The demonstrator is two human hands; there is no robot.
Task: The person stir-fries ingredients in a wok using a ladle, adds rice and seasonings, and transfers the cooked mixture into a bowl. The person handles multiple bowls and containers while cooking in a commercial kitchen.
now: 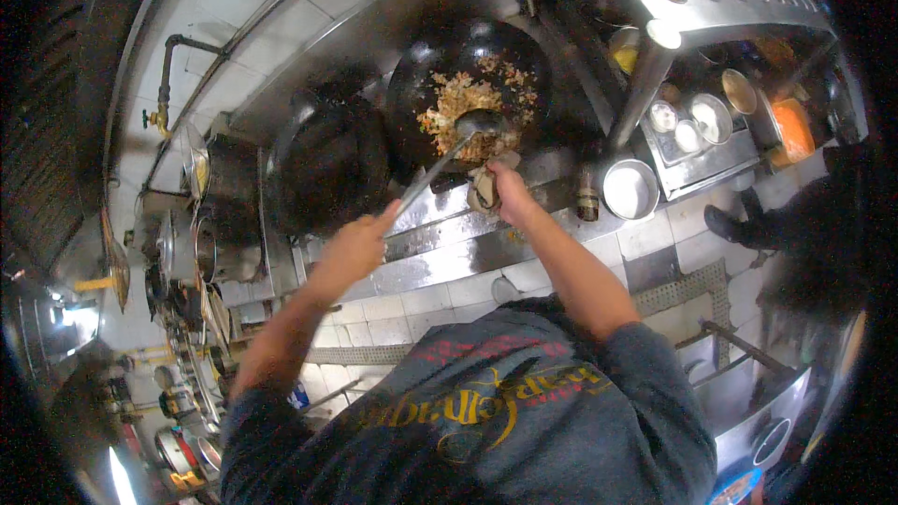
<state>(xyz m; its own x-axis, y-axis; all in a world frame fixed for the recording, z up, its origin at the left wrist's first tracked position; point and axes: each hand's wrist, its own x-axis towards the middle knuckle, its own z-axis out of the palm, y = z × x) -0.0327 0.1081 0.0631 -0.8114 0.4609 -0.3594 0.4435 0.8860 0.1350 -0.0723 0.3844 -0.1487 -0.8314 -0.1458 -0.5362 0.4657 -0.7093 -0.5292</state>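
Note:
A wok [410,95] holds fried rice [459,102] with small bits of vegetable mixed in, some of it spread up the far right side. My left hand [354,249] is closed around the metal handle of a ladle [480,123], whose round bowl rests in the rice. With a folded cloth [483,189] between, my right hand [511,189] grips the near rim of the wok; the part of the rim under the cloth is hidden. A second dark wok [330,161] stands just left of the first.
On the right are a metal pot of white contents [630,189], a bottle [588,202], small bowls [710,118] and an orange-filled container [793,132]. Ladles and strainers [198,161] hang at the left. A steel counter edge [449,259] runs before me. Someone in dark clothing [807,245] stands at right.

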